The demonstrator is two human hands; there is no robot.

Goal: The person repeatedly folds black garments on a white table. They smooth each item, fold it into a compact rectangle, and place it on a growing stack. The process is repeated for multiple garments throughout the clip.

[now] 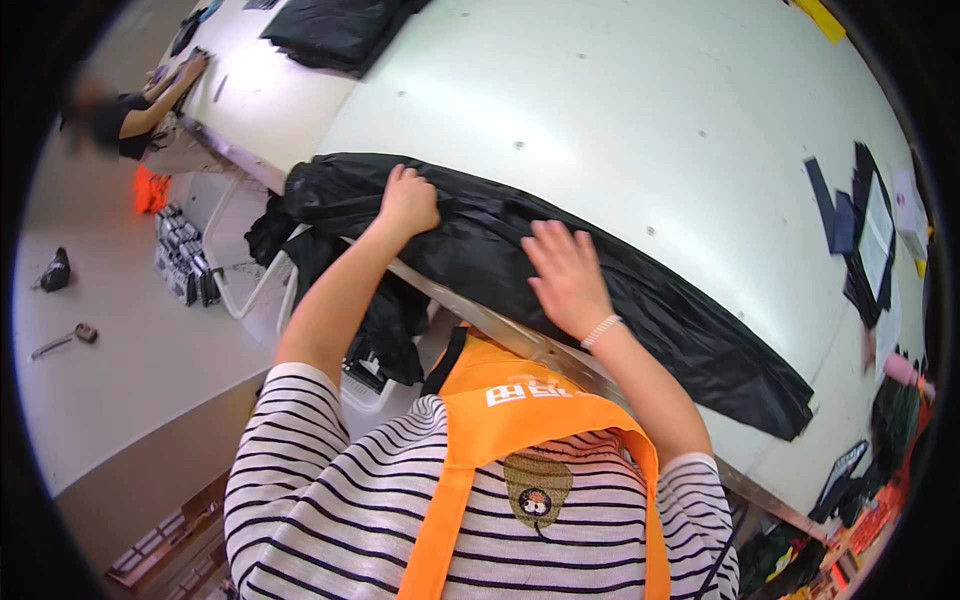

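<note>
We see a long black cloth [600,300] lying along the near edge of the white table [620,110], from 10 to 4 o'clock. Our left hand [408,200] closes on its fold at 11 o'clock to hold it. Our right hand [568,275] lies open and flat on the middle, pressing it smooth.

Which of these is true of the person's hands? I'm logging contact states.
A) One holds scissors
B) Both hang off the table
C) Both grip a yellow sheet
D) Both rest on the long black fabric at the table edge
D: the left hand and right hand both lie on the black fabric along the white table edge.
</note>
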